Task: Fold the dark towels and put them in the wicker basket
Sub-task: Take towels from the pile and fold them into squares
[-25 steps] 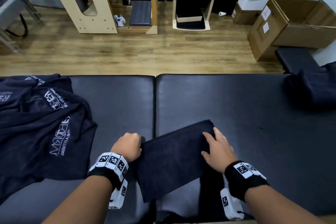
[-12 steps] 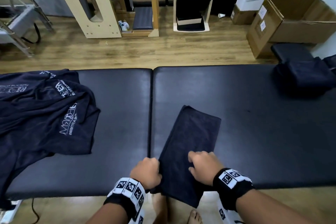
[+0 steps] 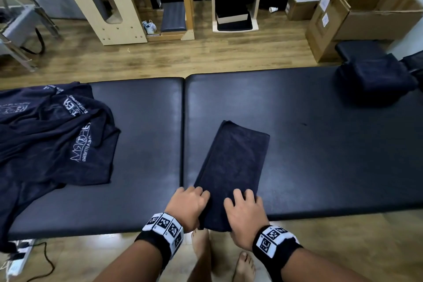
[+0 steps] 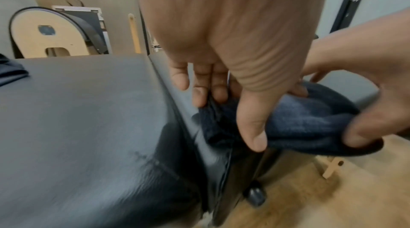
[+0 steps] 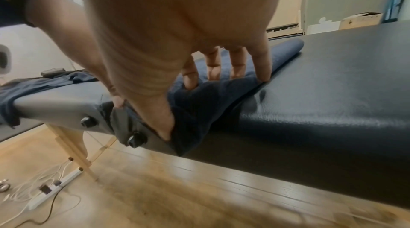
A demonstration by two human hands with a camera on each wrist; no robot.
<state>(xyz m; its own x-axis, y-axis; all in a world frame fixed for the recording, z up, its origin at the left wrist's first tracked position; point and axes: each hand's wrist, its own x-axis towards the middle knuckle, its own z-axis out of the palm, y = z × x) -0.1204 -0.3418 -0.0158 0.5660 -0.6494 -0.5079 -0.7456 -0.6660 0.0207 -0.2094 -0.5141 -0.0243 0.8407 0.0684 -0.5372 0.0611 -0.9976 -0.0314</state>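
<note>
A dark towel [image 3: 233, 167], folded into a long strip, lies on the black padded table [image 3: 320, 155] and runs away from me. Its near end hangs slightly over the table's front edge. My left hand [image 3: 192, 201] pinches the near left corner, fingers on top and thumb below, as the left wrist view shows [image 4: 228, 116]. My right hand [image 3: 245, 206] holds the near right corner, fingers spread on top of the towel [image 5: 210, 105] and thumb under the edge. No wicker basket is in view.
A heap of unfolded dark towels with white lettering [image 3: 52, 135] covers the table's left end. A dark folded stack [image 3: 375, 78] sits at the far right end. Cardboard boxes [image 3: 366, 14] and wooden frames [image 3: 109, 7] stand on the floor beyond.
The towel has swung from lying slantwise to pointing away from me. Both hands left its sides and took hold of its near end at the table's front edge.
</note>
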